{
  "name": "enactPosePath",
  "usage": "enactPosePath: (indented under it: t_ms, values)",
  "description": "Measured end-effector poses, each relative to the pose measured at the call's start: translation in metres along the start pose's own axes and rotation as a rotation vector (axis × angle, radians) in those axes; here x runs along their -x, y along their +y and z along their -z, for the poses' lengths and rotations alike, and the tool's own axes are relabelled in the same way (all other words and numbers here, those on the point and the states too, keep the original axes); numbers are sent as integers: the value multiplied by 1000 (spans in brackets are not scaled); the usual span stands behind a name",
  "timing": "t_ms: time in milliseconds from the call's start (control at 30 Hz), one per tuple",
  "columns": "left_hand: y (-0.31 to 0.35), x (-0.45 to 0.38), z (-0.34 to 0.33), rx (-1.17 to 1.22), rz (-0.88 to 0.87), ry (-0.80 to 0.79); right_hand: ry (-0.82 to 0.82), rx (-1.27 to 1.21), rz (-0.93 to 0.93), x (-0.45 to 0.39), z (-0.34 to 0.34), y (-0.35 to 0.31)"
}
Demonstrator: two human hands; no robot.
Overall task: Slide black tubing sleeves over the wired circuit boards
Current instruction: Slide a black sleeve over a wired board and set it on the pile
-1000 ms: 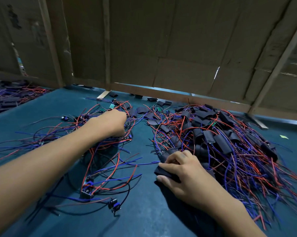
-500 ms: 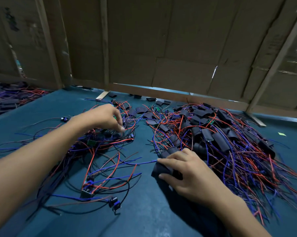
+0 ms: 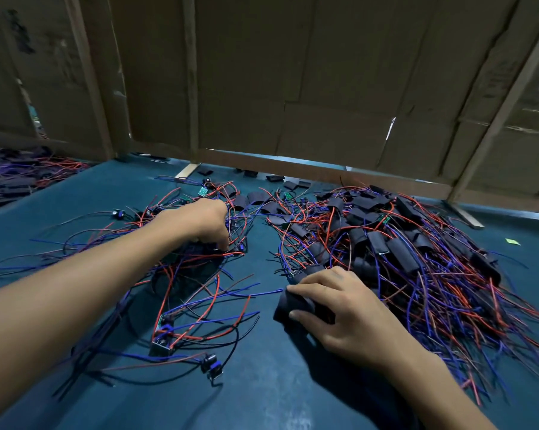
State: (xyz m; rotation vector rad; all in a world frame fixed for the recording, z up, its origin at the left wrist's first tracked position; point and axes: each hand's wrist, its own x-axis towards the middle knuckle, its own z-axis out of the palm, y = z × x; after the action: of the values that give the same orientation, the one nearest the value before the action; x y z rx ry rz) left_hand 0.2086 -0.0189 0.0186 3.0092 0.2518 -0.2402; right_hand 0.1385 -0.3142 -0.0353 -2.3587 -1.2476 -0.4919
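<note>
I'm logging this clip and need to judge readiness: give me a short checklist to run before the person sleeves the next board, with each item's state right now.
1. Sleeve in hand: ok. The right hand has its grip on a black tubing sleeve.
2. Board picked: cannot tell. The left hand digs into the unsleeved wire pile, fingers curled, but what they hold is hidden.
3. Sleeve mouth open: cannot tell; fingers cover it.
4. Unsleeved stock left: ok. A bare wired board lies near the table front.
5. Finished pile kept apart: ok. The sleeved pile lies to the right, with a gap between the two.
</note>
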Motion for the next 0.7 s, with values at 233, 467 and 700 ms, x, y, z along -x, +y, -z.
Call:
enactPosePath:
  t_ms: [233,467,700]
  values:
    - [3,11,-8,-273,-144,13,40,-31,10,1,0,1]
    - [-2,17,28,-40,-157,59,181,-90,-35,-1,-1,2]
    - [11,44,57,1420,-383,-6,424,-160,-93,-2,-2,3]
